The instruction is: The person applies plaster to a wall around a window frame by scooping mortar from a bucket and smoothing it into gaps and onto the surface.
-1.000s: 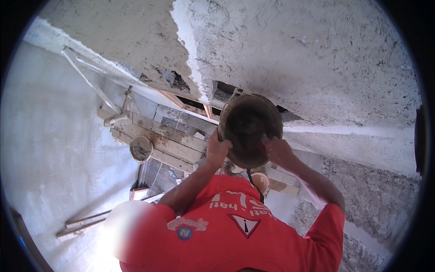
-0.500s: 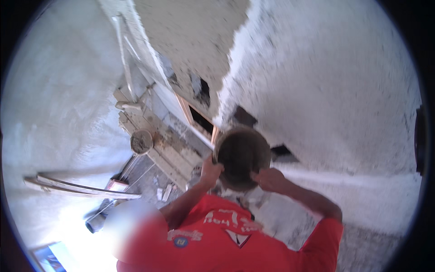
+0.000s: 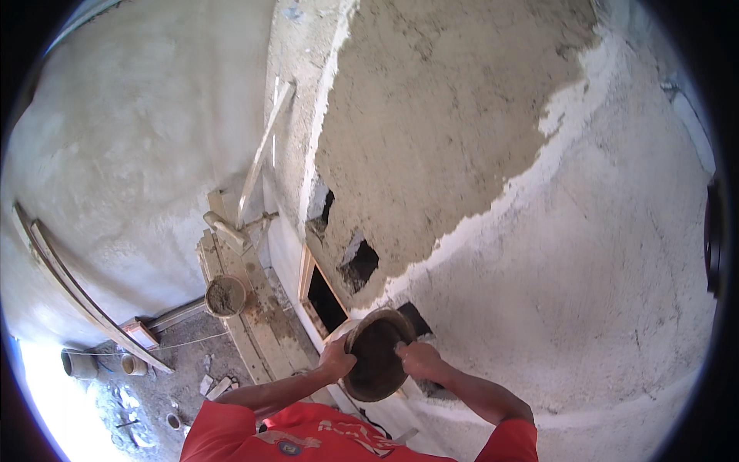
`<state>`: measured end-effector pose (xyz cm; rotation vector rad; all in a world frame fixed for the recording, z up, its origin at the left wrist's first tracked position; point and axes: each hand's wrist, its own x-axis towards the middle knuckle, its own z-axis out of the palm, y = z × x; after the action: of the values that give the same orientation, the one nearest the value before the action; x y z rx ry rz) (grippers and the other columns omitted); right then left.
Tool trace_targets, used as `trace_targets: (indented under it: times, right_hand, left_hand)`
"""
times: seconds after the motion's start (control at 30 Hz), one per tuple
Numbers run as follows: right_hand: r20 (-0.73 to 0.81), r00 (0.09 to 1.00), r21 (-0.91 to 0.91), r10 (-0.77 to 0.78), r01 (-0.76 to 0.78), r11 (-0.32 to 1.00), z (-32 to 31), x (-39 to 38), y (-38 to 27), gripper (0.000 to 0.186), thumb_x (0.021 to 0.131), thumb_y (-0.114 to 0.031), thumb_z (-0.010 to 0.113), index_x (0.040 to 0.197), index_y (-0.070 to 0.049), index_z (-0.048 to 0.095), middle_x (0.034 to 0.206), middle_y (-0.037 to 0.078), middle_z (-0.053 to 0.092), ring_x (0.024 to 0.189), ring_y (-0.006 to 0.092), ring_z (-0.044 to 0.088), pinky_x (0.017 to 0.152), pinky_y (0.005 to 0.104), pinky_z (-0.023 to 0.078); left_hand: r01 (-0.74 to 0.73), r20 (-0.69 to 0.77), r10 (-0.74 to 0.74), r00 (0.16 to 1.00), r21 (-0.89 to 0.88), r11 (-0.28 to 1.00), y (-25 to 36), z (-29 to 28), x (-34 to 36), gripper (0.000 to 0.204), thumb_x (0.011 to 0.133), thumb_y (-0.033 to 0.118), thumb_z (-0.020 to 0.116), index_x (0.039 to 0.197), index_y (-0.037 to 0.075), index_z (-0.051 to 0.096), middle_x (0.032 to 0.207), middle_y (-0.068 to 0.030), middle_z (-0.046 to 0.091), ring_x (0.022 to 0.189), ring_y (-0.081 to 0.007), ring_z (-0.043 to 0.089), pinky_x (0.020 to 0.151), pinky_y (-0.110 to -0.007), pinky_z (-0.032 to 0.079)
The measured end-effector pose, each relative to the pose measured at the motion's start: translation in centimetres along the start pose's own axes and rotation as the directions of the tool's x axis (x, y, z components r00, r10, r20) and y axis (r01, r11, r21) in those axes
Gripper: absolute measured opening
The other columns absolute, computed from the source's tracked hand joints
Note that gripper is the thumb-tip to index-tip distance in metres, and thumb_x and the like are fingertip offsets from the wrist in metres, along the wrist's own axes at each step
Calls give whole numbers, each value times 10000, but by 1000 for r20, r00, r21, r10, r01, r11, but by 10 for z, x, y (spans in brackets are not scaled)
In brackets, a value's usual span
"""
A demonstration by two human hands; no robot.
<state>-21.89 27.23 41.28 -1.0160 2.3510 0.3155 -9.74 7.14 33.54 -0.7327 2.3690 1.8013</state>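
In front of my chest is a dark, round bucket (image 3: 377, 377), tilted so that its shadowed inside faces up toward me. My left hand (image 3: 336, 359) is closed around its left rim, thumb over the edge. On the opposite side my right hand (image 3: 419, 359) is closed at the right rim, its fingertips reaching over the opening. What lies at the bucket's bottom is too dark to make out. Just beyond it, the wall has a wood-framed opening (image 3: 325, 300) and a dark square hole (image 3: 414, 317).
A plank platform (image 3: 262, 339) stands at the left, bearing another bucket (image 3: 225, 296) with grey mortar-like material. Long curved boards (image 3: 77, 285) lean by the left wall. A partly plastered wall (image 3: 454, 138) rises ahead, with a ragged hole (image 3: 360, 264). Containers (image 3: 79, 363) and rubble lie on the floor.
My view has swung, bringing more of the plastered wall into sight. The bucket, with both hands still at its rim, now appears lower and slightly left in view.
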Motion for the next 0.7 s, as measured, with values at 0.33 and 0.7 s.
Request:
trace_targets:
  times: [0.33,0.7]
  right_hand:
    - [56,814,-258,-578,571,779,-6,49,-34,348,900,-142,505,1228,-55,582,762,206,674,713,388,707,611,500,572]
    - [-128,968,-205,-217,188,961,-101,46,-29,303,934,-154,494,1155,34,580,857,231,680,798,381,705,642,501,562]
  left_hand:
    - [26,126,-39,991,102,994,23,-74,26,639,712,138,628,1350,140,591,1167,-179,693,1145,-336,641,987,-413,490]
    - [192,-23,-208,978,-294,936,-41,-66,62,617,642,95,683,1258,97,639,871,-149,710,786,-255,684,754,-392,543]
